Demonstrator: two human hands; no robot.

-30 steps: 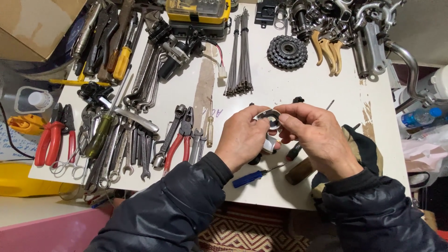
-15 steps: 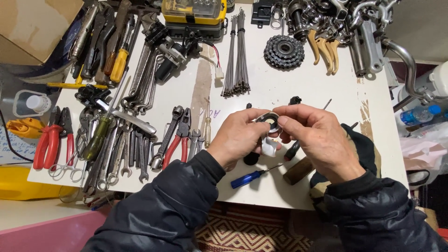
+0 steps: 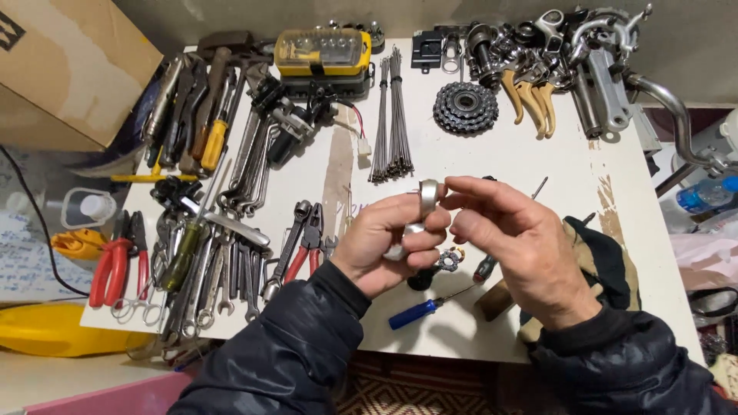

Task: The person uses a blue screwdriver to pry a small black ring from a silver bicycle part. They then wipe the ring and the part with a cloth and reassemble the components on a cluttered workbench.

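Underneath, white table (image 3: 492, 161) thick with tools, cardboard box (image 3: 69, 69) alongside.

Brown cardboard box (image 3: 73, 73) seen at the top left beside the white table (image 3: 492, 161), yellow-lidded bit case (image 3: 323, 52) set at the table's far edge, handwritten white sheet (image 3: 27, 257) laid at the left

Silver metal ring (image 3: 428, 197) betw. fingers of left hand (image 3: 388, 244) & right hand (image 3: 516, 247), above white table (image 3: 492, 150).

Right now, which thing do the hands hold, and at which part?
The left hand pinches a small silver metal ring by its lower rim, thumb and fingers. The right hand touches its upper edge with the fingertips.
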